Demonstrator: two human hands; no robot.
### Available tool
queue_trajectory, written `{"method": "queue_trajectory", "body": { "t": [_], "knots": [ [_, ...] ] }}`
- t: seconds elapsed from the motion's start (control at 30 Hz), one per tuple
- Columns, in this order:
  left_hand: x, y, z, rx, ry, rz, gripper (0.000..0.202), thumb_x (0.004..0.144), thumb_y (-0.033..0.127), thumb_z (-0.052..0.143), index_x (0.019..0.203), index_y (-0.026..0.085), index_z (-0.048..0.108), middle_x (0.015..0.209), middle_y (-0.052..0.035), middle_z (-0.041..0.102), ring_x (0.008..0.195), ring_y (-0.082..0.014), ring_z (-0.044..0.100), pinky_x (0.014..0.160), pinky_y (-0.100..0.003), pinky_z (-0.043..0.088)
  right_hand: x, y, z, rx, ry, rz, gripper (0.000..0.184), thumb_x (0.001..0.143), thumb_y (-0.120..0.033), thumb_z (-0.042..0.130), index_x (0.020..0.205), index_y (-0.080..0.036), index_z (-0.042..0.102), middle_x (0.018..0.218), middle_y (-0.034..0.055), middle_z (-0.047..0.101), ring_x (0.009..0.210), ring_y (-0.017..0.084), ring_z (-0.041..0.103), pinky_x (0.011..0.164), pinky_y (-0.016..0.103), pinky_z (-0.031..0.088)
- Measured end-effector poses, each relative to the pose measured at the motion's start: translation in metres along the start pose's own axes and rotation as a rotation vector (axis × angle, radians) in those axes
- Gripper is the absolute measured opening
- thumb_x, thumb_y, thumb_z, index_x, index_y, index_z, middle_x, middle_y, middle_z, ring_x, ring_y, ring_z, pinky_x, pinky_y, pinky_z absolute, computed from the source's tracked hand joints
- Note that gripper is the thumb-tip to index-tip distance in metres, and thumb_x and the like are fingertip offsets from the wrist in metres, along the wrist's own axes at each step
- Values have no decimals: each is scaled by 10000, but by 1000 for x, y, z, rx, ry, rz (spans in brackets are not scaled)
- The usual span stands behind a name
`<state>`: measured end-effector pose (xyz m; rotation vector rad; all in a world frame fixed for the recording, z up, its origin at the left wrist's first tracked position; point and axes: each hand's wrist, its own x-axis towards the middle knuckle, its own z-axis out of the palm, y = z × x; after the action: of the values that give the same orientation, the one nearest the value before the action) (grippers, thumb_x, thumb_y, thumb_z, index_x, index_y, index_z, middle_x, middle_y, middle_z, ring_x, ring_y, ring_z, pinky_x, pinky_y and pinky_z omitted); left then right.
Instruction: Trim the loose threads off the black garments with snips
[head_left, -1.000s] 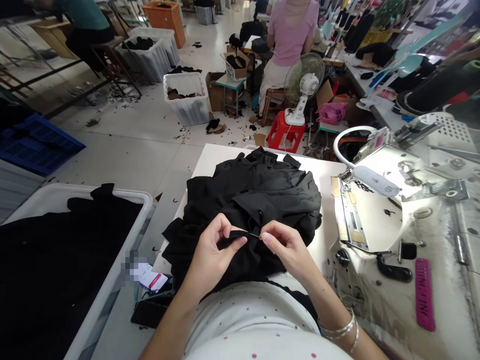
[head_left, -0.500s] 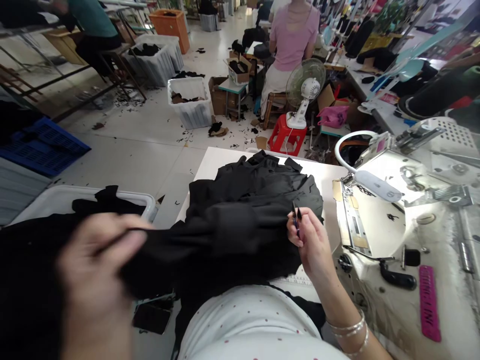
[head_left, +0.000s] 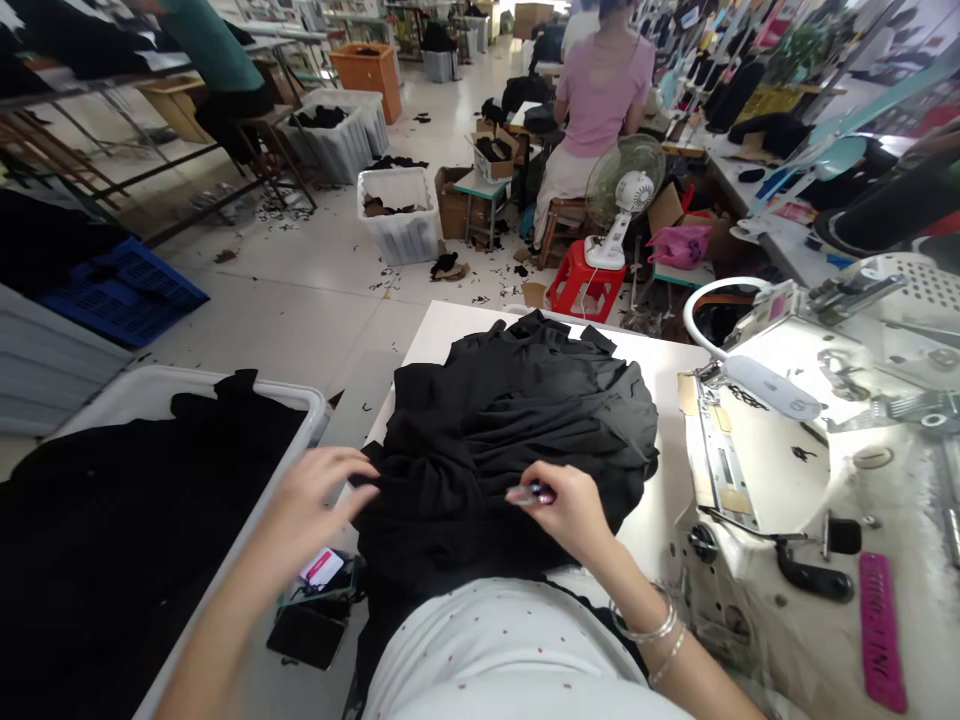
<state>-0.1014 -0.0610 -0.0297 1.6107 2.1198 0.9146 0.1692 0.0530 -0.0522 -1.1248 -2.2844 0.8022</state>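
Black garments (head_left: 510, 440) form a loose heap on the near half of the tabletop (head_left: 457, 335), and we begin at the two hands beside it. Thumb and fingers of the right hand (head_left: 574, 510) pinch a small pointed tool (head_left: 531, 493), possibly thread snips, with its tip directed left over the cloth. The left hand (head_left: 311, 505) is spread, its fingers apart, and its fingertips (head_left: 367, 472) lie at the heap's left flank; we cannot tell whether they grip any cloth. Beyond the left edge of the tabletop stands a white plastic tub (head_left: 187, 380) filled with more black fabric (head_left: 127, 520), and a phone (head_left: 307, 637) lies between tub and tabletop, under the left forearm. Past the right edge sits the sewing machine bed (head_left: 757, 470). We judge the exposed tip to be the chief risk: black on black hides its position, so a slip could nick the cloth. If tugged, the heap's left flank could also slide over the edge toward the tub.
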Motion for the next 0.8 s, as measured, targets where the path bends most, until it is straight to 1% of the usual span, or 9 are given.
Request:
{"method": "queue_trajectory", "body": {
  "t": [0.07, 0.2, 0.3, 0.37, 0.43, 0.5, 0.57, 0.73, 0.8],
  "knots": [
    [-1, -5, 32, 151, -159, 46, 132, 634, 309, 678, 756, 261, 657, 922, -32, 627, 942, -274, 551, 843, -423, 420, -6, -4, 9, -46, -78, -71, 84, 741, -249, 632, 665, -241, 596, 560, 13, 605, 527, 195, 537, 538, 308, 369],
    [-23, -5, 62, 277, -163, 136, 96, 687, 273, 626, 772, 230, 613, 899, -41, 628, 914, -259, 563, 795, -387, 439, -13, -13, 28, -64, -157, -55, 164, 712, -333, 675, 854, -254, 646, 629, 14, 652, 555, 224, 582, 554, 330, 417],
    [-29, 8, 55, 188, -31, 232, 111, 799, 249, 496, 751, 207, 587, 776, -18, 647, 780, -182, 608, 685, -272, 465, -10, -15, 35, -84, -187, -12, 357, 618, -393, 745, 915, -230, 631, 699, 13, 674, 599, 235, 591, 616, 351, 424],
    [-25, 24, 46, 116, 88, 293, 147, 833, 248, 461, 779, 204, 590, 725, 1, 652, 700, -144, 618, 640, -226, 465, -8, -14, 30, -98, -195, -2, 240, 643, -335, 725, 826, -215, 626, 717, 20, 670, 605, 220, 580, 621, 341, 403],
    [-20, 42, 35, 45, 170, 322, 134, 835, 241, 474, 804, 209, 600, 758, 8, 665, 731, -135, 628, 689, -211, 472, -9, -16, 13, -86, -202, 8, 63, 684, -214, 662, 686, -203, 599, 674, 19, 636, 597, 190, 556, 601, 315, 381],
    [-15, 61, 25, -56, 215, 259, 102, 825, 254, 502, 812, 216, 596, 795, 10, 662, 769, -135, 624, 717, -203, 470, -14, -21, -17, -22, -169, 24, 106, 687, -132, 610, 608, -190, 568, 610, 5, 558, 578, 156, 520, 557, 277, 365],
    [-8, 78, 16, -235, 191, 135, 109, 810, 312, 523, 780, 217, 569, 722, 19, 620, 670, -117, 595, 615, -187, 461, -19, -30, -51, 120, -28, 30, 59, 748, -165, 569, 702, -181, 603, 620, -5, 488, 550, 123, 475, 490, 238, 346],
    [41, 102, 13, -742, -228, -87, 237, 791, 455, 481, 784, 218, 469, 552, 50, 462, 435, -79, 426, 397, -172, 325, 0, -48, -99, 110, 573, -8, 112, 790, -207, 587, 876, -205, 657, 647, -19, 439, 543, 97, 381, 479, 221, 311],
    [66, 103, 20, -640, -123, -65, 189, 782, 392, 493, 850, 217, 472, 694, 22, 528, 593, -107, 513, 517, -193, 402, 16, -45, -94, 146, 715, 25, 177, 801, -211, 555, 963, -199, 627, 625, -33, 381, 531, 95, 358, 487, 217, 321]
  ]
}}
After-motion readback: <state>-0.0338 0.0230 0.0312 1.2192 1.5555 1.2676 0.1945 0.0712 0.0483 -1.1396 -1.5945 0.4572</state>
